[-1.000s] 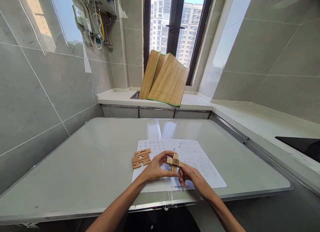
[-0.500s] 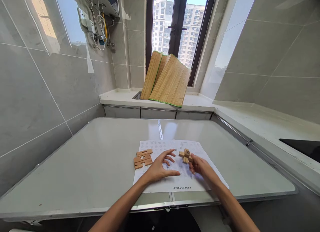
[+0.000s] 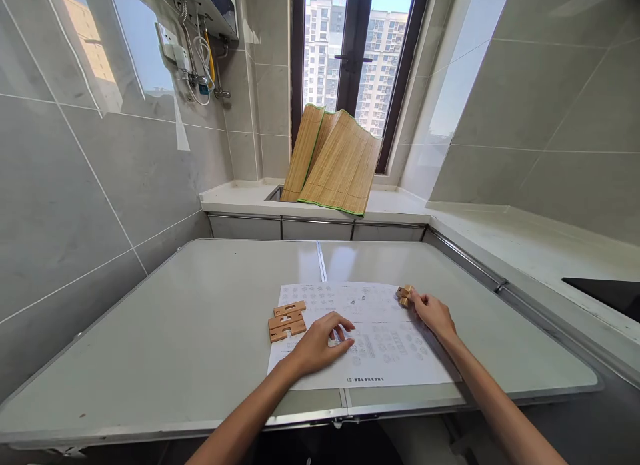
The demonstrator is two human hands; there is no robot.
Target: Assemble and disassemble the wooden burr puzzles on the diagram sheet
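My right hand (image 3: 433, 313) pinches a small wooden interlocking puzzle (image 3: 404, 295) at the upper right corner of a printed sheet (image 3: 370, 368). The puzzle is made of notched pieces joined in a cross-like shape. My left hand (image 3: 324, 339) rests on the sheet, its fingers curved and the thumb apart from them, with nothing between. To the left of that hand lie several flat notched wooden pieces (image 3: 287, 321) in a column, partly over the sheet's left edge. Small diagrams and lines of text cover the sheet.
A white folding table (image 3: 190, 331) with a metal seam holds everything. Behind it, a bamboo mat (image 3: 340, 165) leans on the white counter (image 3: 240, 197) below a window. Another counter (image 3: 500, 231) with a black panel (image 3: 607, 298) runs along the right. Tiled walls stand on both sides.
My right hand has carried the wooden puzzle right and slightly away, from mid-sheet to its upper right corner. My left hand has lowered, and its fingers have drawn closer to the thumb.
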